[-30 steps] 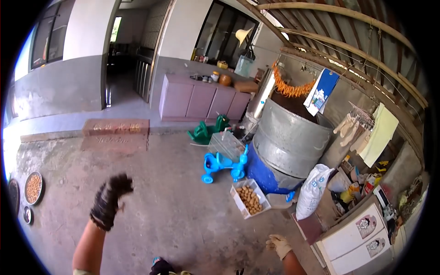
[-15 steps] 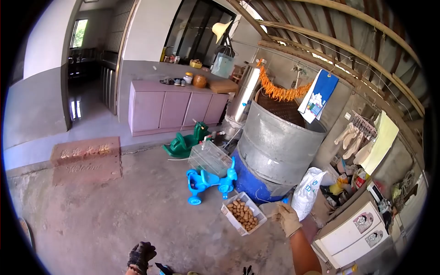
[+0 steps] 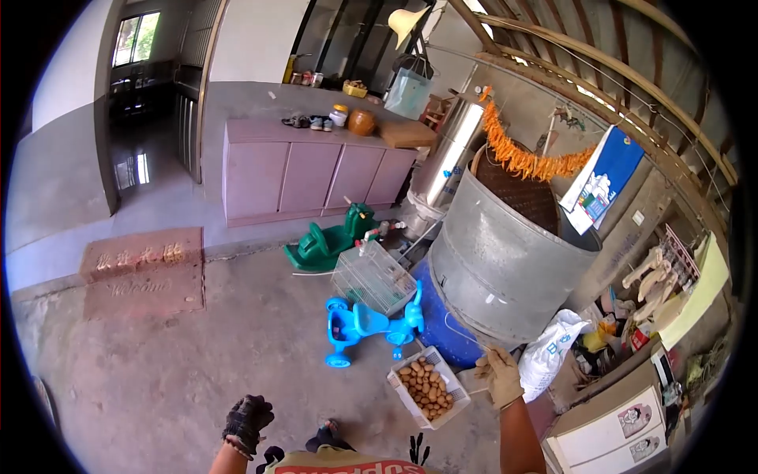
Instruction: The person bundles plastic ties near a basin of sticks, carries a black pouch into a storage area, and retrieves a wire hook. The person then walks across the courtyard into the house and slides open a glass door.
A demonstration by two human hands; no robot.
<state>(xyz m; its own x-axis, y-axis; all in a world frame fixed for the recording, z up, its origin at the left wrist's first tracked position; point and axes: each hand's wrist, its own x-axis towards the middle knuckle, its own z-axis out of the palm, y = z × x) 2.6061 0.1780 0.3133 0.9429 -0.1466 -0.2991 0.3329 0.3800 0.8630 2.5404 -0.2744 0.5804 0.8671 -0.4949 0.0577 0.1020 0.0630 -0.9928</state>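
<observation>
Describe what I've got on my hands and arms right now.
Your gloves don't match. The left hand wears a dark, nearly black glove, and the right hand a plain beige one. Both gloves end around the wrist. No sleeve shows on either forearm, and I can't make out any markings on the gloves.
</observation>
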